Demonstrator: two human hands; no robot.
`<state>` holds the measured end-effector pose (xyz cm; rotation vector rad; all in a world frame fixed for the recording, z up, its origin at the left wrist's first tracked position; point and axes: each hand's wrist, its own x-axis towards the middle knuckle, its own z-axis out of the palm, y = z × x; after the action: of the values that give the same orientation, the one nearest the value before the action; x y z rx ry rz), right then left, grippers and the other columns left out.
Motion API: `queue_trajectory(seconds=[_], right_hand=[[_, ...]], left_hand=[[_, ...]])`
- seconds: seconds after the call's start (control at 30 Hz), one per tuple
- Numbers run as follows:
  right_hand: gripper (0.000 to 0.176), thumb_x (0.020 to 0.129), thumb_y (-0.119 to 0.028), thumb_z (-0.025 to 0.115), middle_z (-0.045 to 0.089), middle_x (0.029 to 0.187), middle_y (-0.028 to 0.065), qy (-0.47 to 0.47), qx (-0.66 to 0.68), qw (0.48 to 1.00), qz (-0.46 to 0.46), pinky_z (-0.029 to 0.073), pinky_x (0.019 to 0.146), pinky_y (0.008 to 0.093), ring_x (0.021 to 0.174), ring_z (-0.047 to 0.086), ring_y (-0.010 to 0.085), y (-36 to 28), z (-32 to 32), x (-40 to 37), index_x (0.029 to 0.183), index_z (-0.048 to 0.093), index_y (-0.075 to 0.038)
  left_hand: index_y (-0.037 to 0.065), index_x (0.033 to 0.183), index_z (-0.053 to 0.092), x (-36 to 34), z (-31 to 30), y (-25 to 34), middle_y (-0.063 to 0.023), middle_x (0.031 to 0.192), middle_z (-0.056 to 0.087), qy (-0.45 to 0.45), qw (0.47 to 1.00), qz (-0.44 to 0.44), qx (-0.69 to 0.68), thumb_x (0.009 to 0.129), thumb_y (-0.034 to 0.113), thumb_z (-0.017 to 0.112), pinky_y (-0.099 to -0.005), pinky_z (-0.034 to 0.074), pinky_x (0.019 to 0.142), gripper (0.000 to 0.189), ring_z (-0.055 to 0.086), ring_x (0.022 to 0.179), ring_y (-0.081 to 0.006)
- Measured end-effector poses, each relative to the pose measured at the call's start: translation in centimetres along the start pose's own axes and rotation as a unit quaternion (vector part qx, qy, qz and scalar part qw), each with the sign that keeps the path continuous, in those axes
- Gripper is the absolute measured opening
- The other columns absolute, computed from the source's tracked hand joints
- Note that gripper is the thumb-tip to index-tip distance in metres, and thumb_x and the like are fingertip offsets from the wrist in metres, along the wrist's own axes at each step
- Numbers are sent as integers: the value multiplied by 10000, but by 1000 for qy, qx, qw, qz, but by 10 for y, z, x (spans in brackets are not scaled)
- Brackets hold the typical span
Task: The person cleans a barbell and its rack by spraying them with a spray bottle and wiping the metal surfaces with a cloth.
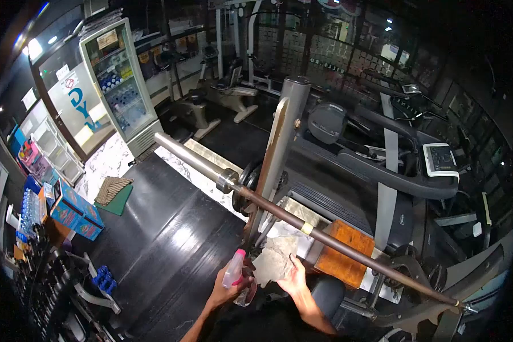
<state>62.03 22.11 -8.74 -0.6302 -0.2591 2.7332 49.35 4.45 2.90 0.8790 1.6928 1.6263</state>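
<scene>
We are clasping a clear plastic spray bottle with a pink nozzle [232, 276] in our left hand [225, 292] and gripping a crumpled grey cloth [276, 257] in our right hand [297, 279], both just below the long dark steel barbell [336, 242]

- The barbell [279, 214] lies across the rack upright [280, 151], running from upper left to lower right.
- The spray bottle [233, 272], in the left hand [223, 292], sits left of the cloth [275, 259], which the right hand [295, 279] holds; both are before the barbell.
- The cooler [119, 85] stands behind at far left.
- The treadmill [404, 176] stands behind the barbell at right.
</scene>
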Motion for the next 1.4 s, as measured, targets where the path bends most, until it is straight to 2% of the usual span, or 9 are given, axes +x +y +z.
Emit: queue_trajectory(seconds=[0.23,0.4,0.57,0.63,0.9,1.1,1.17,1.23,1.4], right_hand=[[521,886,-320,532,538,1304,139,27,34,996,-79,330,1061,472,1212,499,305,10,17,-32,1313,458,-32],[564,851,-336,549,531,1319,121,53,29,983,-173,322,1072,463,1228,486,294,10,30,-45,1324,457,-42],[548,850,-289,542,519,1331,119,68,13,963,-260,316,1080,454,1238,476,289,8,38,-59,1330,445,-41],[549,852,-286,543,521,1325,121,64,10,955,-288,326,1073,455,1234,479,287,10,43,-63,1337,439,-51],[550,843,-304,559,526,1318,120,98,27,926,-363,343,1060,466,1219,492,287,36,52,-84,1326,456,-62],[503,873,-303,545,542,1297,122,129,64,901,-409,351,1055,460,1214,495,287,60,51,-103,1306,474,-56],[502,881,-306,535,541,1297,121,141,59,891,-427,364,1047,447,1198,509,284,67,49,-105,1308,469,-51],[465,926,-310,504,546,1286,113,133,61,888,-437,386,1031,433,1183,521,274,68,41,-101,1309,460,-50],[375,953,-184,521,557,1256,111,263,-147,789,-535,416,991,408,1153,541,244,41,59,-79,1288,462,-27]], left_hand=[[-4,1212,488,35,-1,-13,-41,985,598,-97,983,37,-151,858,225,675,-240,445,652,461,537,711,-76],[10,1153,523,60,2,-18,-36,909,609,-56,994,84,-34,840,57,655,-234,460,608,343,545,679,-68],[10,1049,568,77,4,-13,-23,755,608,-87,992,-20,-92,828,71,675,-262,472,621,254,559,653,-102],[26,1019,583,84,6,-22,-38,745,601,-100,995,23,-12,829,93,682,-275,475,627,224,564,658,-111],[26,965,584,83,12,-19,-60,753,615,-188,981,15,-50,824,122,695,-287,482,634,204,591,676,-128],[12,948,577,79,27,-17,-73,757,618,-258,964,71,-14,836,147,698,-296,488,622,213,600,666,-144],[26,981,568,76,34,-19,-3,721,581,-269,955,119,-29,872,98,647,-232,446,487,153,543,548,-56],[25,1007,567,74,31,-19,-6,751,596,-297,947,108,-54,878,106,644,-229,451,496,171,549,557,-57],[9,1044,567,68,6,-13,-25,837,624,-315,938,128,-64,875,93,647,-229,470,519,205,562,581,-63]])
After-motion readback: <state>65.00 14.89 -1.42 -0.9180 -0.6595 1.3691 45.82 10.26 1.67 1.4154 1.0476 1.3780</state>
